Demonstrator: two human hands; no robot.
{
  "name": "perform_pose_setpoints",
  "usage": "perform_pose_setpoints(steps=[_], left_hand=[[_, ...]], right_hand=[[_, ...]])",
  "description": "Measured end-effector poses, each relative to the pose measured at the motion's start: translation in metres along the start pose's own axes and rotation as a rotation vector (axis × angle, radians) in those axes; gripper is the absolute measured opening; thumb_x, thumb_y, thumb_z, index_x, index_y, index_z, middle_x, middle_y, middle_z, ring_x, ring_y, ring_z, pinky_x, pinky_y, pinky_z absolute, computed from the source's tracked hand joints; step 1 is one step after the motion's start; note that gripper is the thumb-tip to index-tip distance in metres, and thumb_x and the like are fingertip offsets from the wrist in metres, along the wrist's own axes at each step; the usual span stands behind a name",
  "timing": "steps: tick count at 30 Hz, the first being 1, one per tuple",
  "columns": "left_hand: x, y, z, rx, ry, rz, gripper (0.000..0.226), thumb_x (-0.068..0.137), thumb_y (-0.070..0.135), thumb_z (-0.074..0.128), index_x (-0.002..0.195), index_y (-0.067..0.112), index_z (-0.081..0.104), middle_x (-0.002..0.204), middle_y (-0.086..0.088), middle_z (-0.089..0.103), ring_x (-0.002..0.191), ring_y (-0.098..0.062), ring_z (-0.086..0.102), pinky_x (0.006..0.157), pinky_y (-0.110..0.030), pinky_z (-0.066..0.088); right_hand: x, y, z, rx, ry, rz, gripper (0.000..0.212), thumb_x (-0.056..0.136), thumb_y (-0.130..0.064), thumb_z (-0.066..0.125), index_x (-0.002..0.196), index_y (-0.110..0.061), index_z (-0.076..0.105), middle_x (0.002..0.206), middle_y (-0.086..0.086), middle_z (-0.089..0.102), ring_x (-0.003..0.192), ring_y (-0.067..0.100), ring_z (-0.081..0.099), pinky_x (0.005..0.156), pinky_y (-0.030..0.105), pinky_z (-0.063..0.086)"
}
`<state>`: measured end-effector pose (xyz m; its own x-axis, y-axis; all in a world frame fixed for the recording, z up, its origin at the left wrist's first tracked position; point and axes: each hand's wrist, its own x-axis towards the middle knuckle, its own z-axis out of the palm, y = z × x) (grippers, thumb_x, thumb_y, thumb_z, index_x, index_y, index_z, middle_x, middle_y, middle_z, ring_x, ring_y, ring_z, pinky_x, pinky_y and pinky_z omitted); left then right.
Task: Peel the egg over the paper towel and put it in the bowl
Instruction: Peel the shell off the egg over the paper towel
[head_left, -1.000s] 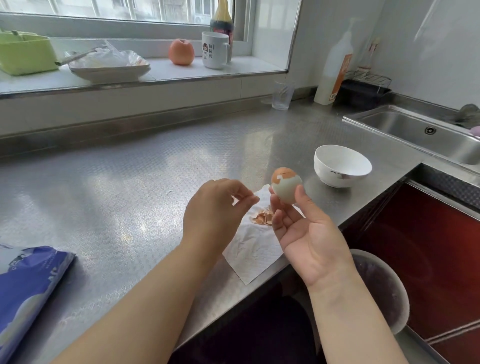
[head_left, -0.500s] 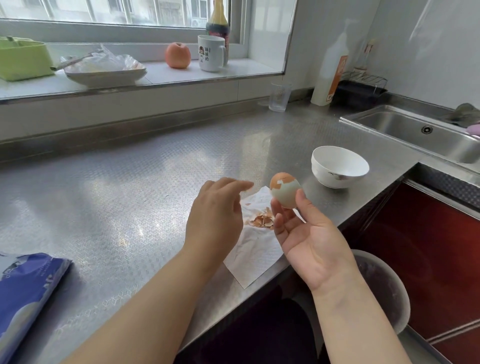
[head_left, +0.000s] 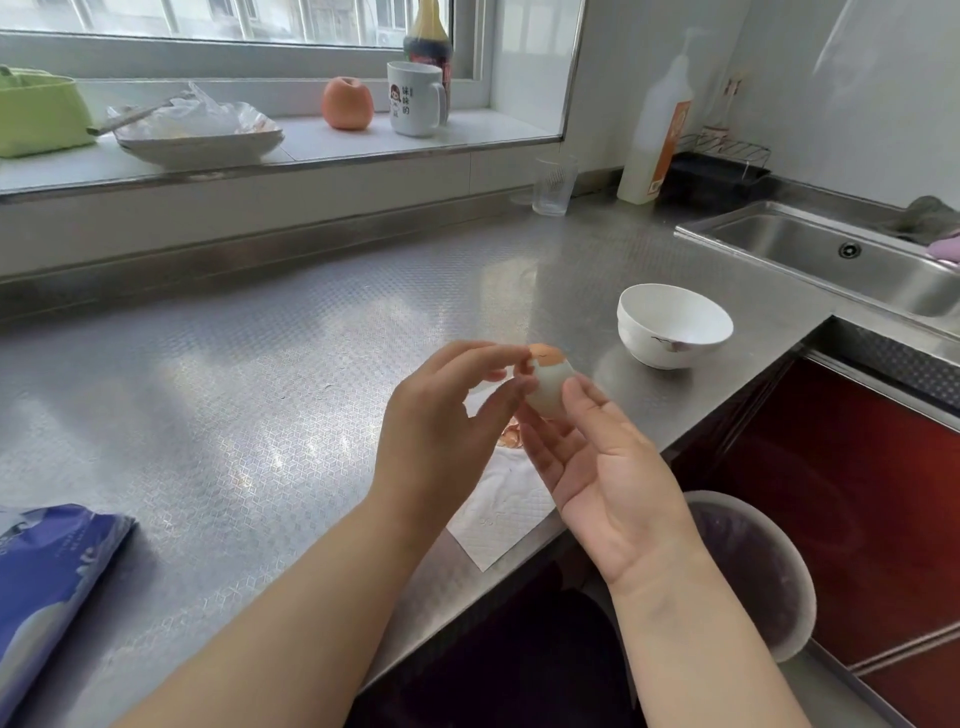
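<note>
My right hand holds a partly peeled egg upright in its fingertips, above the white paper towel. The egg's lower part is bare white; a brown shell cap remains on top. My left hand pinches the shell at the egg's upper left edge with thumb and forefinger. Brown shell bits lie on the towel, mostly hidden by my hands. The white bowl stands empty on the steel counter, to the right of and beyond the egg.
A sink lies at the far right. A glass and a pump bottle stand at the counter's back. A blue packet lies at the left. A lined bin sits below the counter edge.
My left hand has moved right from above the towel to the egg and now pinches its shell. The right hand has kept the egg in about the same place.
</note>
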<state>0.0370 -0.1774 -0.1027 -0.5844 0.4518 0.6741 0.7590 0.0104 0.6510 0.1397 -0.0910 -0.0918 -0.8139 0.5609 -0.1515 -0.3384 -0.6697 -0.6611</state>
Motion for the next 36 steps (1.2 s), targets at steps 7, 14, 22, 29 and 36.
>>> perform_pose_setpoints(steps=[7,14,22,29,36], left_hand=[[0.001,-0.001,-0.001,-0.048,0.038,-0.029,0.017,0.083,0.015,0.076,0.098,0.021,0.078,0.090,0.008,0.075,0.083,-0.007,0.070,0.076,-0.032,0.057],[0.000,0.000,0.000,0.014,0.094,0.042,0.013,0.087,0.012,0.072,0.098,0.016,0.077,0.091,0.006,0.074,0.084,-0.006,0.069,0.076,-0.027,0.056],[0.001,0.001,-0.002,0.022,0.129,0.035,0.008,0.089,0.008,0.069,0.094,0.012,0.075,0.088,0.005,0.072,0.082,-0.009,0.068,0.078,-0.023,0.055],[0.000,0.005,-0.002,-0.105,0.165,-0.086,0.007,0.088,0.010,0.070,0.094,0.014,0.073,0.085,0.004,0.073,0.081,-0.008,0.070,0.078,-0.018,0.053],[0.004,-0.006,-0.006,-0.003,0.006,-0.308,0.003,0.087,0.019,0.072,0.087,0.022,0.072,0.082,0.014,0.072,0.082,-0.001,0.067,0.080,-0.023,0.053]], right_hand=[[-0.004,0.001,0.003,-0.101,0.012,-0.056,0.027,0.083,-0.015,0.064,0.110,-0.012,0.062,0.101,0.011,0.074,0.088,0.026,0.071,0.068,0.025,0.058],[-0.008,0.003,0.007,-0.121,0.013,-0.085,0.030,0.081,-0.020,0.066,0.110,-0.012,0.064,0.096,0.009,0.075,0.088,0.025,0.072,0.067,0.024,0.057],[-0.010,0.005,0.008,-0.200,-0.015,-0.072,0.045,0.078,-0.027,0.068,0.119,-0.010,0.060,0.101,0.007,0.074,0.095,0.025,0.071,0.070,0.023,0.057],[-0.009,0.009,0.010,-0.159,0.010,-0.035,0.048,0.078,-0.025,0.068,0.121,-0.006,0.059,0.097,0.006,0.074,0.085,0.018,0.071,0.062,0.019,0.055],[-0.006,-0.002,0.004,-0.077,0.043,-0.044,0.046,0.081,-0.025,0.066,0.119,-0.001,0.061,0.099,0.011,0.073,0.084,0.019,0.072,0.058,0.020,0.055]])
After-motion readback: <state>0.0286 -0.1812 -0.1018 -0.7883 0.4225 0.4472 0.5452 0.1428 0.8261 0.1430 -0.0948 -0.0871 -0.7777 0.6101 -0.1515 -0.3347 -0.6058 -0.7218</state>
